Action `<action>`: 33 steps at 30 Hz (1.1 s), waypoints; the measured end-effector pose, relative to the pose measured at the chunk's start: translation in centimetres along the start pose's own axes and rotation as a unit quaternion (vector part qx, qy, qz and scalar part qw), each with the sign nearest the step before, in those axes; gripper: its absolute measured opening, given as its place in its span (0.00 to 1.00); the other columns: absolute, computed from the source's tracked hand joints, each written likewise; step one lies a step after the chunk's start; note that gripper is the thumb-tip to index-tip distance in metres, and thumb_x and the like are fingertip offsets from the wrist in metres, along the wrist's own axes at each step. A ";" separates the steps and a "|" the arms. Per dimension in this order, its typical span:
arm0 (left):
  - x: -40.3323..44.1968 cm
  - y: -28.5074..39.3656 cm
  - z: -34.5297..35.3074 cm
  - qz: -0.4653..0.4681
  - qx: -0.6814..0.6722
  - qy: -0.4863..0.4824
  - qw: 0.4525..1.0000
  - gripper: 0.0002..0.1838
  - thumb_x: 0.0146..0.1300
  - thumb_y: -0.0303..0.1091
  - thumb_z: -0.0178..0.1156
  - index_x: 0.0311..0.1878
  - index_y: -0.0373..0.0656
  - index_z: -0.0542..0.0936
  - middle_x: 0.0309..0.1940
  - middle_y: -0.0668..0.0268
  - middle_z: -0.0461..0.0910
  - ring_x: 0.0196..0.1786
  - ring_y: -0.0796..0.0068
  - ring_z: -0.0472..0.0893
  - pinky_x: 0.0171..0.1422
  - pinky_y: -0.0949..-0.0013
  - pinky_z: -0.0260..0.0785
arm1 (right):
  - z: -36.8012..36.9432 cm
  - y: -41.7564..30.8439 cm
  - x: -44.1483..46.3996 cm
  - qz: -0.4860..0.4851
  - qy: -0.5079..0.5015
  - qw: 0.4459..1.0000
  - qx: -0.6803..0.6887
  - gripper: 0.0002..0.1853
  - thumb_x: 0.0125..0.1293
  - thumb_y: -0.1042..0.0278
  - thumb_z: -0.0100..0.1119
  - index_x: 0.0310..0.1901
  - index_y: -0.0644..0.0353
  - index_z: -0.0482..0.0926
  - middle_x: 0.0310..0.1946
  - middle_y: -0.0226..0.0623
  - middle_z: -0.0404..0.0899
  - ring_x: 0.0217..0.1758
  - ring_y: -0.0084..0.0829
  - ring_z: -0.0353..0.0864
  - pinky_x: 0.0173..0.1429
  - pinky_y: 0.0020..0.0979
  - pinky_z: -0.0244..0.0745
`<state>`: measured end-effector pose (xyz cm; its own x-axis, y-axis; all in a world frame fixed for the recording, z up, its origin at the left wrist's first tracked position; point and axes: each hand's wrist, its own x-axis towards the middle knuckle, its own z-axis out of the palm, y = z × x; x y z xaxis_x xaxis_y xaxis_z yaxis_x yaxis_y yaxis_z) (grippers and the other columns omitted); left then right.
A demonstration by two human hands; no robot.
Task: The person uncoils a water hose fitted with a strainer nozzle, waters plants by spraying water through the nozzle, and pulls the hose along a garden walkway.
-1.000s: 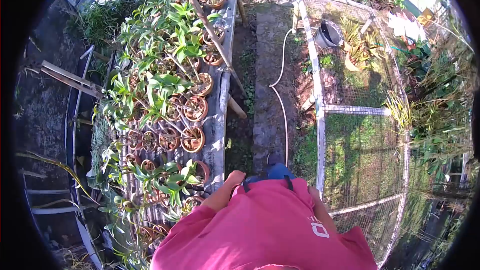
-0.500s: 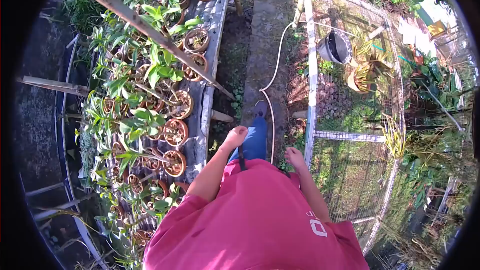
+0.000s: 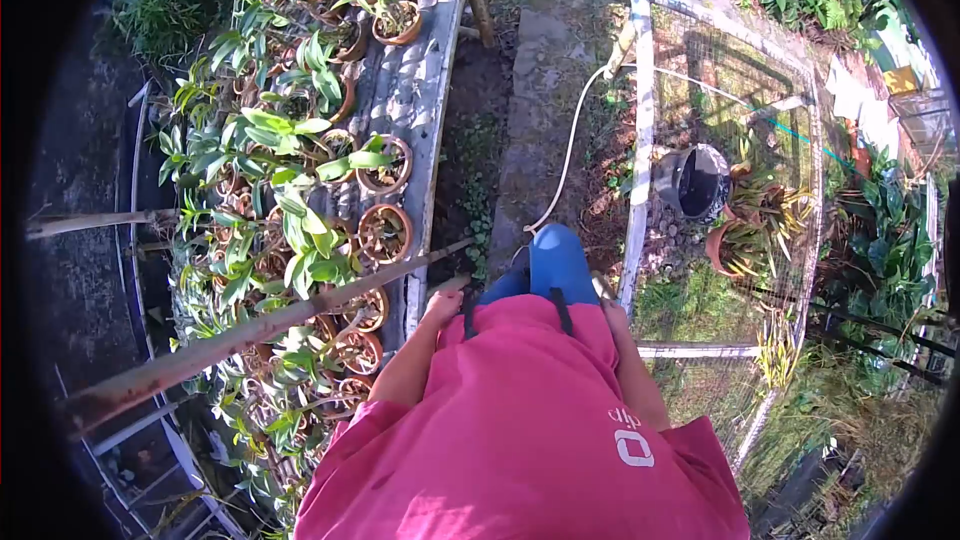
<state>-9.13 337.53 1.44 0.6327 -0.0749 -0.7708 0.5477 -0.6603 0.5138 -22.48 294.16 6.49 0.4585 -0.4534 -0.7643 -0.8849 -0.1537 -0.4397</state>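
Observation:
My left hand hangs low at my left side, next to the edge of a plant bench. Its fingers look curled in, with nothing seen in them. On my other side, my right hand hangs beside my thigh, near the white frame of a wire-mesh bench. Its fingers are small and partly hidden, so their shape is unclear. Neither hand visibly touches a plant or pot. A bent knee in blue trousers shows between my hands. Close to my left hand stands a clay pot.
Several potted plants fill the left bench. A wooden pole slants across it. A pale hose lies along the paved path. A black bucket and a plant in a clay pot stand on the mesh bench.
I have moved forward along the path, so the bucket and pots sit nearer. My left hand has dropped back toward the bench edge; my right hand is closer to my thigh. One knee has risen.

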 end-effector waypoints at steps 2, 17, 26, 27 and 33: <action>-1.4 4.5 -1.7 0.016 0.094 0.012 0.995 0.21 0.65 0.51 0.55 0.39 0.41 0.85 0.33 0.51 0.85 0.39 0.57 0.86 0.45 0.54 0.75 | 0.1 -1.1 2.1 -0.025 -0.026 0.999 0.038 0.22 0.73 0.54 0.53 0.52 0.68 0.82 0.48 0.48 0.85 0.51 0.35 0.84 0.57 0.36 0.77; 20.0 18.4 -4.5 0.179 0.269 -0.096 0.942 0.20 0.64 0.52 0.55 0.43 0.48 0.87 0.45 0.52 0.86 0.53 0.52 0.84 0.58 0.53 0.76 | -4.4 -19.7 26.7 0.042 -0.068 0.989 0.127 0.20 0.71 0.57 0.55 0.50 0.67 0.83 0.46 0.43 0.86 0.46 0.35 0.84 0.52 0.39 0.78; 36.4 52.0 -9.2 0.001 0.067 0.076 0.995 0.22 0.67 0.50 0.56 0.50 0.43 0.86 0.45 0.53 0.87 0.52 0.55 0.85 0.59 0.60 0.75 | -12.5 -44.3 37.6 0.010 -0.058 0.970 0.234 0.20 0.71 0.57 0.55 0.50 0.67 0.83 0.46 0.43 0.86 0.46 0.35 0.84 0.52 0.39 0.78; 36.3 57.2 -10.4 -0.008 0.072 0.041 0.997 0.23 0.67 0.51 0.57 0.51 0.43 0.86 0.46 0.55 0.87 0.52 0.57 0.85 0.58 0.60 0.75 | -13.0 -46.0 38.3 0.008 -0.061 0.969 0.238 0.20 0.71 0.57 0.55 0.50 0.67 0.83 0.46 0.43 0.86 0.47 0.35 0.84 0.52 0.39 0.78; 43.7 71.2 -13.2 0.054 -0.005 -0.060 0.997 0.19 0.71 0.46 0.56 0.49 0.40 0.86 0.40 0.55 0.87 0.45 0.64 0.86 0.51 0.63 0.76 | -14.2 -54.6 41.8 0.014 -0.078 0.963 0.258 0.19 0.71 0.58 0.55 0.50 0.67 0.83 0.46 0.43 0.86 0.47 0.35 0.84 0.52 0.39 0.78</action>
<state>64.82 297.11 9.31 0.6181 -0.2338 -0.7505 0.4866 -0.6361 0.5989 43.83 271.18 5.25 0.4779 -0.3079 -0.8227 -0.7570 0.3308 -0.5635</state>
